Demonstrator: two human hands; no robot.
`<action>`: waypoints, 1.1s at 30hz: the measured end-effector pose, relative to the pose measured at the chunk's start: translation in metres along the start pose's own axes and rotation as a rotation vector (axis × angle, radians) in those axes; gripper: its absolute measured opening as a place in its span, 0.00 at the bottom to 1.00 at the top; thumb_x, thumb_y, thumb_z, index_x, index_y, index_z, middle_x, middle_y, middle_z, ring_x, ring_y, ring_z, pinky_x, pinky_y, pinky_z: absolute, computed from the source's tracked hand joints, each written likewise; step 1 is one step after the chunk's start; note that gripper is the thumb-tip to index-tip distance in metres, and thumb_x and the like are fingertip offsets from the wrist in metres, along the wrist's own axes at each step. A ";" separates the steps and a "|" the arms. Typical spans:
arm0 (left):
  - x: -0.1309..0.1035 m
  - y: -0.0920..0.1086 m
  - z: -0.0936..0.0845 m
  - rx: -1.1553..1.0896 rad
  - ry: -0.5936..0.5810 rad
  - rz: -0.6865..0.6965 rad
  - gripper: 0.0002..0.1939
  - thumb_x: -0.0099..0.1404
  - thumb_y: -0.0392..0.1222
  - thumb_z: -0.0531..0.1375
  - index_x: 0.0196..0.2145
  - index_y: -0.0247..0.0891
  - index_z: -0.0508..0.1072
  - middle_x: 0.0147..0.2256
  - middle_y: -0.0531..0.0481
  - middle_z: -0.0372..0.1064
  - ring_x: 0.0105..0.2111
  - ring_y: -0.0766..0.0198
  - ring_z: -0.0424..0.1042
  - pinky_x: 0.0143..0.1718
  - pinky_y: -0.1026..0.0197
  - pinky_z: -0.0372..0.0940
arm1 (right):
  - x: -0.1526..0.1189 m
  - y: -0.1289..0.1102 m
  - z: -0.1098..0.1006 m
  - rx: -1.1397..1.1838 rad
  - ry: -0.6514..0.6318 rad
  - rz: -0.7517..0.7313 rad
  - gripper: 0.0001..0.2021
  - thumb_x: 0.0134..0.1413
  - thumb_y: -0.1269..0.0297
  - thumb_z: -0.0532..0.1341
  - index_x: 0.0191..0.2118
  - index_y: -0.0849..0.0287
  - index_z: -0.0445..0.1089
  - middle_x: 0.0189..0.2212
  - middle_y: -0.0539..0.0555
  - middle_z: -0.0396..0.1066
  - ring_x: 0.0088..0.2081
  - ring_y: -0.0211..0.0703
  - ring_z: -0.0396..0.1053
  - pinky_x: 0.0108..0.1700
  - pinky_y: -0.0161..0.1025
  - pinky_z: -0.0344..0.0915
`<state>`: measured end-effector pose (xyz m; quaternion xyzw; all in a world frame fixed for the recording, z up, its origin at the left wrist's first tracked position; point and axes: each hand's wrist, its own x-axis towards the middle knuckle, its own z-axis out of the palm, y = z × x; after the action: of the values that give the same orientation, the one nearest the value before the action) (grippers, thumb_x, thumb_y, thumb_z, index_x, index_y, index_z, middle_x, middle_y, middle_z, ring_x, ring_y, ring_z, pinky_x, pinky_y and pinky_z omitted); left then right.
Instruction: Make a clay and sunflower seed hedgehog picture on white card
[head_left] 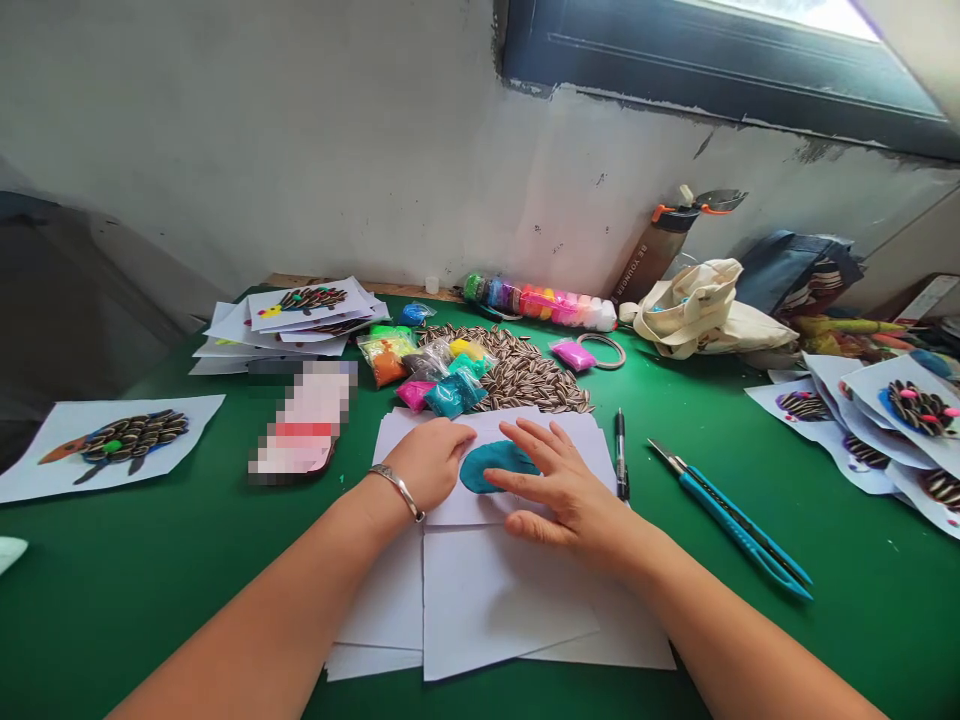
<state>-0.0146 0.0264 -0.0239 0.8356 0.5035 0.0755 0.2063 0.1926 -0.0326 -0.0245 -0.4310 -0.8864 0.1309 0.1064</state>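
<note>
A flat blue oval of clay (480,470) lies on white paper (510,590) stacked in front of me. My left hand (429,462) rests at the oval's left side with its fingers curled together; whether anything is between them is hidden. Over the oval's right part, my right hand (559,490) has its fingers spread, and some fingertips are on or just above the clay. Behind the paper are a pile of sunflower seeds (525,370) and several small bags of coloured clay (454,390).
A black pen (621,455) and a blue utility knife (742,530) lie right of the paper. Seed pictures lie left (135,440) and right (919,410). A phone-like blurred object (304,425), a cloth bag (697,310) and a bottle (652,250) are further back.
</note>
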 end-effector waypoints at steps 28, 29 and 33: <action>-0.001 0.000 0.001 -0.012 0.007 0.009 0.17 0.65 0.37 0.48 0.42 0.37 0.75 0.35 0.44 0.72 0.37 0.57 0.70 0.39 0.58 0.63 | -0.005 0.004 -0.010 -0.131 -0.009 -0.067 0.24 0.56 0.42 0.51 0.54 0.43 0.65 0.65 0.57 0.42 0.64 0.59 0.41 0.60 0.65 0.35; -0.001 0.000 0.001 -0.013 0.008 0.008 0.17 0.65 0.36 0.48 0.42 0.37 0.75 0.35 0.44 0.72 0.38 0.57 0.70 0.40 0.58 0.63 | -0.005 0.003 -0.009 -0.132 -0.008 -0.068 0.24 0.55 0.41 0.51 0.54 0.43 0.64 0.65 0.58 0.42 0.64 0.59 0.41 0.60 0.65 0.35; 0.000 -0.001 0.001 -0.021 0.014 0.012 0.17 0.66 0.37 0.47 0.43 0.37 0.74 0.36 0.44 0.72 0.38 0.58 0.70 0.40 0.58 0.63 | -0.005 0.001 -0.008 -0.108 -0.063 -0.084 0.24 0.54 0.40 0.50 0.53 0.41 0.65 0.64 0.56 0.46 0.64 0.61 0.42 0.59 0.66 0.34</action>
<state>-0.0150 0.0260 -0.0251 0.8358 0.4991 0.0881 0.2111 0.1984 -0.0346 -0.0172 -0.3942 -0.9124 0.0918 0.0606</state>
